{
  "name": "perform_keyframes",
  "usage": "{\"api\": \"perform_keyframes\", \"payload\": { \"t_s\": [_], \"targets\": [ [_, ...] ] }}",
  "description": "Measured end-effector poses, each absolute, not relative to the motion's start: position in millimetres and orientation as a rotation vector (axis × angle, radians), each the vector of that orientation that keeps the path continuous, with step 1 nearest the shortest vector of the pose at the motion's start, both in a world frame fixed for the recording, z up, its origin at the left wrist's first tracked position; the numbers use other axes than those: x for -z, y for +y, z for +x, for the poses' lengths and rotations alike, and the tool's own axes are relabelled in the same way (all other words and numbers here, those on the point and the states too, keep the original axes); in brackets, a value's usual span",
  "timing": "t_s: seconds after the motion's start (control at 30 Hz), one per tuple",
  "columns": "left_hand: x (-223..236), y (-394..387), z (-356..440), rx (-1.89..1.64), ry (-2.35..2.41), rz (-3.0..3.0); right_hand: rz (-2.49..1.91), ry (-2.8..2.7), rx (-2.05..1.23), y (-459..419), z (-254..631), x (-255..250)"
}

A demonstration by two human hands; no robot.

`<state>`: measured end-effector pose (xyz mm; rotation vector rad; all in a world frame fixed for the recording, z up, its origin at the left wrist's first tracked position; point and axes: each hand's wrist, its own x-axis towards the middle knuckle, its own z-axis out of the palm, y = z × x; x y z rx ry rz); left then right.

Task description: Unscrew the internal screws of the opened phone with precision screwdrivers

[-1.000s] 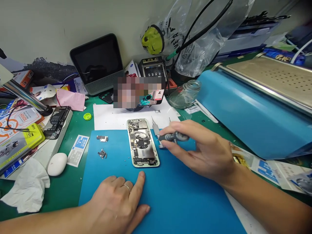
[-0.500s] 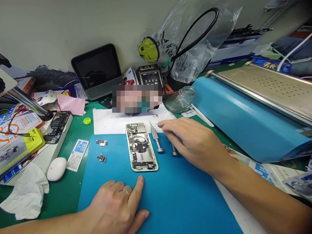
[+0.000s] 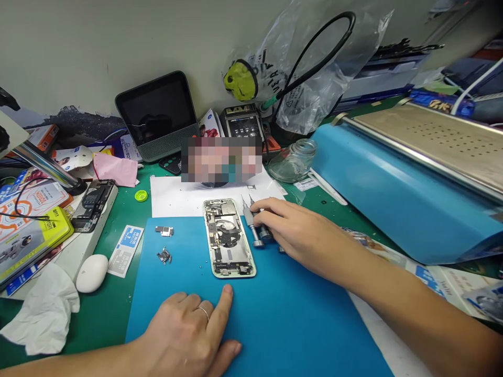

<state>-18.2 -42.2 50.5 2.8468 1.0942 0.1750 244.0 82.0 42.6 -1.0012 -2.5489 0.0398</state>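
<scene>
An opened phone (image 3: 230, 241), its inner parts exposed, lies face up on the blue mat (image 3: 298, 330). Beside its right edge rests a grey precision screwdriver (image 3: 251, 225), tip pointing away from me. My right hand (image 3: 293, 225) has its fingertips closed on a darker screwdriver (image 3: 264, 231) right alongside the grey one. The end of another tool (image 3: 281, 250) pokes out beneath that hand. My left hand (image 3: 192, 330) rests on the mat below the phone, holding nothing, index finger and thumb stretched out, other fingers bent. Small metal phone parts (image 3: 164, 255) lie left of the phone.
A glass jar (image 3: 293, 161) lies tilted behind my right hand. At right stands a large machine (image 3: 432, 141) with a blue sheet (image 3: 377, 204) over its front. Left are a white case (image 3: 91, 273), a crumpled tissue (image 3: 41, 309) and another opened phone (image 3: 93, 206).
My right hand has moved slightly left and down, bringing the darker screwdriver down beside the grey one. My left hand and the phone have stayed in place.
</scene>
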Motion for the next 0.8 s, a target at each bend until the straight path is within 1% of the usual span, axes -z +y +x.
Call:
{"api": "perform_keyframes", "payload": {
  "t_s": [0.17, 0.27, 0.37, 0.5, 0.57, 0.67, 0.8],
  "targets": [
    [-52, -43, -18, -0.149, 1.088, 2.835, -1.039, -2.544, -0.101, 83, 245, -45],
    [-54, -42, -19, -0.149, 1.084, 2.822, -1.104, -2.453, 0.003, 82, 247, -49],
    [-55, -42, -19, -0.167, 1.082, 2.825, -1.307, -2.314, 0.125, 82, 251, -53],
    [-56, -41, -18, -0.162, 1.081, 2.823, -1.646, -2.385, -0.006, 83, 253, -53],
    [-55, -42, -18, -0.162, 1.083, 2.823, -1.71, -2.43, -0.089, 84, 253, -51],
    [-55, -42, -18, -0.162, 1.087, 2.826, -1.63, -2.435, -0.111, 84, 252, -46],
    [-54, -42, -18, -0.169, 1.087, 2.828, -1.437, -2.362, -0.02, 85, 254, -42]
  ]
}}
